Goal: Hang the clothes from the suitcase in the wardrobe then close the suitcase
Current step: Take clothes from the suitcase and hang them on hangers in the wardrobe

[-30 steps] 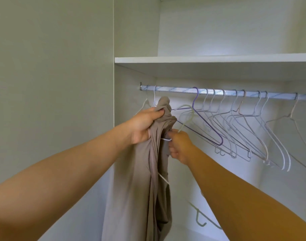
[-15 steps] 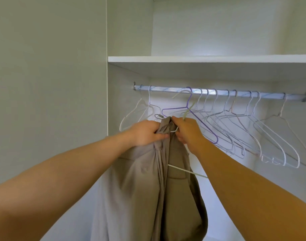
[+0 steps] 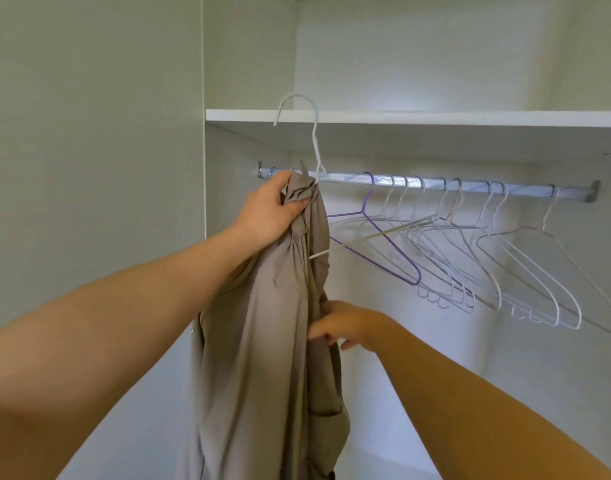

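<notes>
**One garment, two hands**

The left hand is gripping the top of the one taupe garment and its white hanger, by the left end of the rod. The right hand is pinching the fabric lower down. One purple hanger and about eight empty white hangers are hanging on the rod.

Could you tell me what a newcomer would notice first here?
A long taupe garment hangs mid-frame, its top bunched in the left hand, a white hanger hook poking up before the shelf. The right hand reaches into its folds lower down. Right of them, empty pale hangers and a purple hanger line the metal rail.
</notes>
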### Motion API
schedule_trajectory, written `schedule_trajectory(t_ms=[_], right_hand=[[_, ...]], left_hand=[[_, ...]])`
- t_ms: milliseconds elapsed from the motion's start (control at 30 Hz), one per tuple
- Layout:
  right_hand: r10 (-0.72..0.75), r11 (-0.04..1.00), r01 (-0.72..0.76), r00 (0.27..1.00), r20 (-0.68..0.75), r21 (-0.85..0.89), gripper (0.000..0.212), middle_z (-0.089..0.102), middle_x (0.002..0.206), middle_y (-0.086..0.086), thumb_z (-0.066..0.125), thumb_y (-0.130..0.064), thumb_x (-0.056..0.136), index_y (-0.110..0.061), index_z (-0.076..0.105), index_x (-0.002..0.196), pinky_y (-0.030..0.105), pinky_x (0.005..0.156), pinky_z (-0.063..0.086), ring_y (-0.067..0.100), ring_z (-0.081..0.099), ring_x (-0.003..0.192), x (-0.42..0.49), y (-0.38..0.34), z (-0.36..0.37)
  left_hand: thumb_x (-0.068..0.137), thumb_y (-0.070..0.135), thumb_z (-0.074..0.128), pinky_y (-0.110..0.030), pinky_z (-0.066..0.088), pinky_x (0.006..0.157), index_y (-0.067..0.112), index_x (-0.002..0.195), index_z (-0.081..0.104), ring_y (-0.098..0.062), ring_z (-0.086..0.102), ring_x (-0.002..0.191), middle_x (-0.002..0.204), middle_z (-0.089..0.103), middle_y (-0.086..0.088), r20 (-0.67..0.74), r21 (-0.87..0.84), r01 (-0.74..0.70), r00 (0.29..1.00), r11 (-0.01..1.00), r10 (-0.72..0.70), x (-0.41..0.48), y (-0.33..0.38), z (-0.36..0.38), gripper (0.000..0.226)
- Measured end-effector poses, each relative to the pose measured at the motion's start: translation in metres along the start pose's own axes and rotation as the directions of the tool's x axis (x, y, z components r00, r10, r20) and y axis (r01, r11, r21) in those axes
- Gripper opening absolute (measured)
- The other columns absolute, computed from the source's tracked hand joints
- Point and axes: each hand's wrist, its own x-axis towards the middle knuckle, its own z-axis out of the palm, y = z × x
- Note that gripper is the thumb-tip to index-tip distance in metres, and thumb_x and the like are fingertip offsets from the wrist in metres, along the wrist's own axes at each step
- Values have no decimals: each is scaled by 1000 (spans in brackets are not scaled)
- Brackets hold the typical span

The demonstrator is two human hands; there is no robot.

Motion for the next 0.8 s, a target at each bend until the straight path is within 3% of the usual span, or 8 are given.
schedule_trajectory(t_ms=[67, 233, 300, 400, 467, 600, 700, 800], right_hand=[[30, 996, -30, 1000, 0, -88, 52, 47, 136, 9, 59, -20, 90, -12, 38, 137, 37, 98, 42, 27, 47, 123, 4, -1, 10], [51, 973, -92, 981, -187, -214, 37, 50, 131, 13, 50, -11, 95, -4, 48, 131, 36, 101, 43, 29, 49, 121, 17, 7, 0], [56, 992, -85, 956, -289, -89, 33, 53, 129, 17, 46, -12, 96, -2, 52, 127, 37, 103, 42, 32, 51, 118, 20, 13, -10], [90, 949, 49, 905, -416, 313, 35, 55, 127, 21, 41, -18, 99, 0, 53, 126, 41, 102, 42, 36, 51, 116, 18, 16, -22], [47, 921, 160, 858, -511, 354, 37, 58, 120, 21, 38, -24, 100, 0, 56, 121, 43, 101, 43, 36, 54, 111, 16, 14, -27], [-136, 951, 279, 766, -628, 135, 59, 63, 105, 23, 41, -46, 95, 7, 60, 112, 41, 91, 45, 34, 59, 101, 7, 13, -36], [-295, 941, 192, 868, -400, -277, 31, 57, 76, -1, 64, -44, 83, -14, 55, 80, 22, 63, 42, 14, 55, 74, -2, 19, -41], [-270, 840, 54, 905, -330, -540, 23, 61, 89, 5, 67, -34, 83, -13, 59, 88, 27, 73, 46, 21, 58, 88, 4, 29, -50]], left_hand=[[90, 17, 60, -36, 50, 91, 18, 113, 57, -25, 63, 97, 101, 67, -4, -10, -70, -27, 1000, 997, 27, 1, 6, -7, 23], [89, 12, 61, -38, 48, 92, 19, 100, 59, -21, 63, 92, 91, 65, -1, -11, -131, -76, 997, 988, 75, 2, 1, -29, 13], [88, 16, 63, -36, 48, 91, 20, 98, 64, -16, 62, 89, 84, 66, 7, -23, -127, -64, 998, 990, 62, 2, -7, -39, 11], [88, 18, 63, -20, 50, 81, 21, 90, 68, 0, 63, 73, 69, 68, 17, -11, -151, 7, 1000, 988, -9, 0, -17, -51, 6], [89, 21, 62, -15, 48, 74, 17, 85, 69, 1, 61, 67, 68, 68, 14, 2, -130, 47, 999, 990, -47, -2, -19, -55, 9], [89, 32, 61, -28, 40, 73, -9, 86, 63, -18, 54, 75, 81, 62, -15, 7, 26, 71, 997, 997, -72, 1, -31, -65, 41], [88, 37, 60, -29, 38, 70, -7, 80, 60, -20, 52, 73, 78, 62, -21, -14, 133, 77, 997, 988, -76, 2, -38, -71, 45], [88, 39, 59, -29, 38, 69, -8, 78, 59, -23, 52, 72, 76, 60, -21, -29, 200, 63, 998, 978, -59, 1, -40, -72, 47]])
